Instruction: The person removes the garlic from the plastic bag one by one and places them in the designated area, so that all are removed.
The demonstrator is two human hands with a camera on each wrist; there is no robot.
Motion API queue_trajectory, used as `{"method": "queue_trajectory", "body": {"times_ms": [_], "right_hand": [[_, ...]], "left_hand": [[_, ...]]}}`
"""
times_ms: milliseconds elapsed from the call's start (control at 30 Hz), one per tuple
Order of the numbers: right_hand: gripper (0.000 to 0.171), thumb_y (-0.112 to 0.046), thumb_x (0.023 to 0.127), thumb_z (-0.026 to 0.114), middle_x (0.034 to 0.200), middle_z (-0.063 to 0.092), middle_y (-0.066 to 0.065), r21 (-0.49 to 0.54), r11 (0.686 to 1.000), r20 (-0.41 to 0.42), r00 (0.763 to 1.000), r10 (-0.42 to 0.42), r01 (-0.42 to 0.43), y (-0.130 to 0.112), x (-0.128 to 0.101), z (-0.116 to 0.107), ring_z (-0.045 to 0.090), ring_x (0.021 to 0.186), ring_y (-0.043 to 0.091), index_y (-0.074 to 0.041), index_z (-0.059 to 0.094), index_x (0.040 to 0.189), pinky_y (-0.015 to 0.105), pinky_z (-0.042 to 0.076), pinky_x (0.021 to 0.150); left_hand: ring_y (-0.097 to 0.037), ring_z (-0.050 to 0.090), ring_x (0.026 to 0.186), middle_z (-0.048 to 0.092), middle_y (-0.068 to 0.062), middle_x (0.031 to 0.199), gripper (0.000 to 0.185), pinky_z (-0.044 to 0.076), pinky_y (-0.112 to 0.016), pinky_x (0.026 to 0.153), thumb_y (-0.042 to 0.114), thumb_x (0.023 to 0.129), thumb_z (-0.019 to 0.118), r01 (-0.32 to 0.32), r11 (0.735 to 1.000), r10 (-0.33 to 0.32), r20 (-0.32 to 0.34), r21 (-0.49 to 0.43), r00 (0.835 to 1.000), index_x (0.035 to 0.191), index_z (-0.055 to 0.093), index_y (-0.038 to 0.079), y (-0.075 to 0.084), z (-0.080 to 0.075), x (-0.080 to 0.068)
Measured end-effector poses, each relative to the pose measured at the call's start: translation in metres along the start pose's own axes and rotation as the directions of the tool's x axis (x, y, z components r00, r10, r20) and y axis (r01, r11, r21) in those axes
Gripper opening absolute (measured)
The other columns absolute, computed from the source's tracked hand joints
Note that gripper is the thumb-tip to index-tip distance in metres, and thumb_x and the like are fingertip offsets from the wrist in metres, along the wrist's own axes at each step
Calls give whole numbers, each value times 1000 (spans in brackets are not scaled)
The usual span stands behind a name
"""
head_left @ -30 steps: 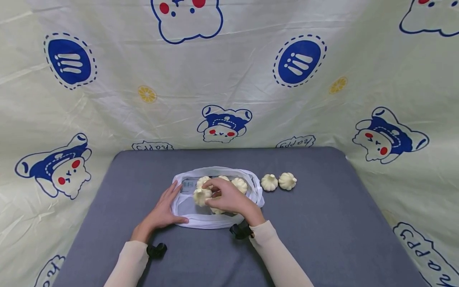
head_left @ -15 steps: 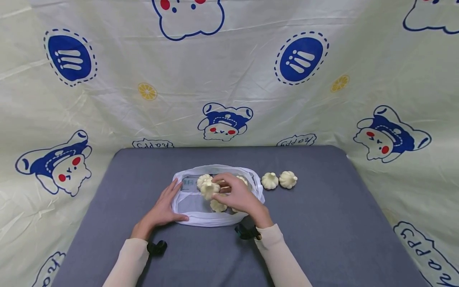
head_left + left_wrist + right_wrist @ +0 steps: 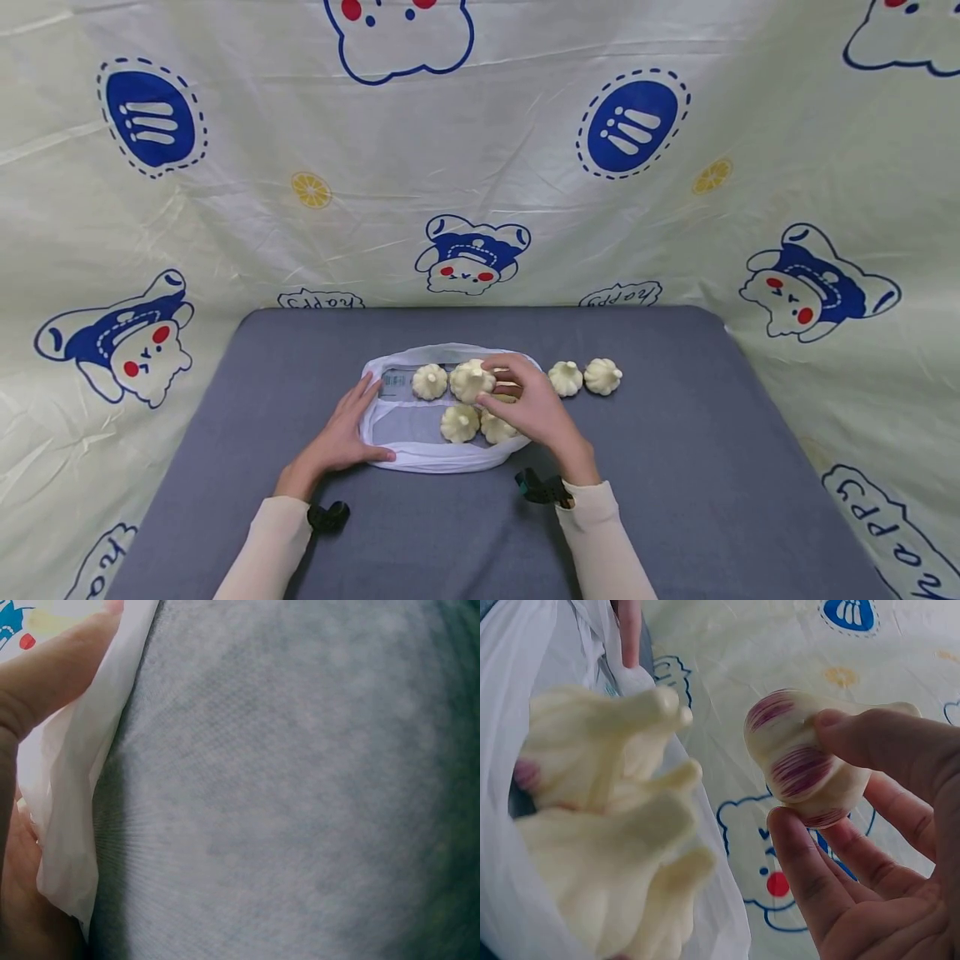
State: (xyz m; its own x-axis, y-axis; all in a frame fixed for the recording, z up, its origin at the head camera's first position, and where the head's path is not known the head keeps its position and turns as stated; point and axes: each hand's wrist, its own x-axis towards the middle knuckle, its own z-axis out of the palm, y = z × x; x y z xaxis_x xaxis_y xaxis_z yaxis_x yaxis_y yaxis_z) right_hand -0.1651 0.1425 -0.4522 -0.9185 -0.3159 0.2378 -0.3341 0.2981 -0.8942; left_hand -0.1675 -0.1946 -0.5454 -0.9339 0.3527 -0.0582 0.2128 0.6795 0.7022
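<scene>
- A pale yellow backdrop cloth [image 3: 480, 150], printed with blue cartoon bears, blue ovals and lemon slices, hangs behind and drapes down both sides of the scene.
- A grey-covered table [image 3: 675, 467] fills the lower half of the head view.
- A white plastic bag [image 3: 397, 425] lies open at the table's centre, its mouth spread wide and facing up.
- The left hand [image 3: 341, 437] rests at the bag's 9 o'clock edge, fingers nearly straight on the rim and thumb laid along the near rim; the left wrist view shows the white plastic against the fingers.
- The right hand [image 3: 528, 408] sits at the bag's 3 o'clock side, thumb and fingertips pinching one garlic bulb [image 3: 471, 381], held over the bag's far half. The right wrist view shows purple streaks on this held bulb [image 3: 806, 761].
- Three more garlic bulbs sit inside the bag: one [image 3: 429, 382] at 11 o'clock, two [image 3: 459, 423] side by side near the middle.
- Two loose bulbs [image 3: 583, 377] lie touching on the table just outside the bag at 3 o'clock.
- A black wrist strap [image 3: 543, 489] shows at each cream sleeve cuff.
</scene>
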Motion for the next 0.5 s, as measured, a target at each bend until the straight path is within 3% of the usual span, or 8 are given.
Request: {"method": "queue_trajectory", "body": {"times_ms": [233,500], "right_hand": [[43,-8,89,81,132,58,16,6,1000,-68,997,21,-20,5,-11,-18,65,121,36,-7,65,128,38,58,97],[45,-7,89,80,136,55,18,30,999,-136,990,41,-37,13,-24,-38,63,122,37,-4,63,130,44,56,100]], "left_hand": [[-48,11,156,8,-17,173,124,18,-73,119,45,69,93,-29,1000,29,-17,8,999,164,22,5,0,-1,0],[-47,11,156,8,-16,174,124,18,-72,119,44,69,93,-24,1000,24,-16,6,1000,164,23,6,1,0,-2]]}}
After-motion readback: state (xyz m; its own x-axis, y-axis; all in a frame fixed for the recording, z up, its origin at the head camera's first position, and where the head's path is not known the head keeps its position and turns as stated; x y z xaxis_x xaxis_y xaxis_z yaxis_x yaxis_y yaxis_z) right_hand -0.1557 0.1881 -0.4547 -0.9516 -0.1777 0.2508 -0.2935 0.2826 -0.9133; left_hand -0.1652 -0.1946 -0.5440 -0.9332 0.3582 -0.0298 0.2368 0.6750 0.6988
